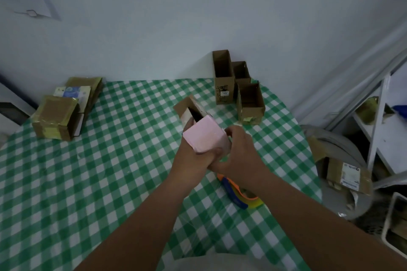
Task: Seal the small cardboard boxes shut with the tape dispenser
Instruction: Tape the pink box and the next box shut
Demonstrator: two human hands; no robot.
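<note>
One broad surface [88, 182], covered in a green-and-white checked cloth, carries everything in play. At its far left sits a stack of brown cardboard boxes [56, 116] already banded in yellowish tape, with a blue-and-white printed packet tucked among them; these look finished. At the far right, against the wall, stand three open-topped brown cardboard boxes [240, 88], their flaps unsealed, so by my reading most of the work is left.

In the middle, both hands hold a small cardboard box with a pale pink face [204, 137] above the surface, tilted away, its far flap open and the dark inside showing. The left hand [196, 156] wraps it from below, thumb lying across the near edge. The right hand [239, 152] curls round its right side, that grip pressed against the box. No tape shows on this box.

The blue-and-orange tape dispenser with its yellowish roll [240, 193] lies on the cloth just under the right forearm, untouched. I judge the flap must be folded down before the dispenser is taken up.
</note>
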